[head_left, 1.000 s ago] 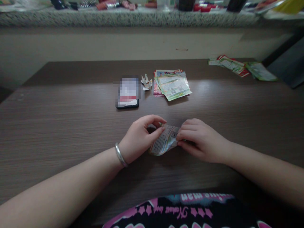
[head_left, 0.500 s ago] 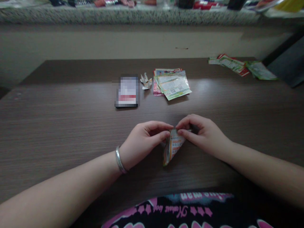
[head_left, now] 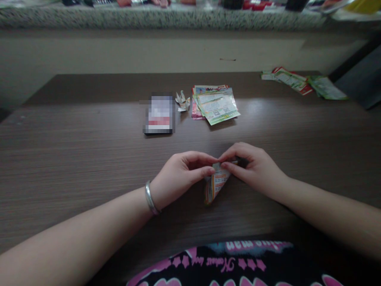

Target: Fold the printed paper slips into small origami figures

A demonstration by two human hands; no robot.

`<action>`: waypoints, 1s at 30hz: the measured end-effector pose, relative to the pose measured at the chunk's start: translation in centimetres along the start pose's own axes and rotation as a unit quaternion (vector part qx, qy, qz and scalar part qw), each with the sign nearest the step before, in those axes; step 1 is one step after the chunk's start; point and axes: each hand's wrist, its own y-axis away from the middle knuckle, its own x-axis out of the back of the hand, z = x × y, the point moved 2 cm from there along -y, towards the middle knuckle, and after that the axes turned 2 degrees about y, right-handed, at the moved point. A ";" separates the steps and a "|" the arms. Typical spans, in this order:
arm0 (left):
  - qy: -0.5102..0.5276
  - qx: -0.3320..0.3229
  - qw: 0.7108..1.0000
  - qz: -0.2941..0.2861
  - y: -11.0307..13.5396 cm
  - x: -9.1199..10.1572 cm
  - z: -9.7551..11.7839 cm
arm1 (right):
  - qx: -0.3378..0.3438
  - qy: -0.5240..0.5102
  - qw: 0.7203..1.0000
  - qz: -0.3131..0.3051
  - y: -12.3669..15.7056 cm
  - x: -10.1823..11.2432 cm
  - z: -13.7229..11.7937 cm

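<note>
Over the broad brown table (head_left: 89, 151), the left hand (head_left: 180, 174) and right hand (head_left: 254, 163), on the near side of the stack of printed sheets (head_left: 218, 105), both pinch the upper part of the small folded paper (head_left: 219, 180) between them, whose layers could slip askew or tear if one grip pulls harder.

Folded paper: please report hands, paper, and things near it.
Left hand, right hand: both pinching folded paper. Narrow end toward wearer. Phone, paper stack beyond, apart from hands.
</note>
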 end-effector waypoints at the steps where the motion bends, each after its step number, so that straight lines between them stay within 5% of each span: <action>1: 0.004 0.001 1.000 -0.003 -0.1 0.0 -0.1 | 0.004 0.000 1.000 0.001 0.0 0.0 0.0; 13: 0.009 0.014 1.000 0.019 -0.3 0.3 -0.4 | 0.043 0.014 0.999 0.005 0.3 0.1 0.0; 30: -0.052 -0.023 0.998 0.041 -0.2 0.0 -0.1 | 0.009 -0.003 1.000 0.004 0.0 -0.4 -0.1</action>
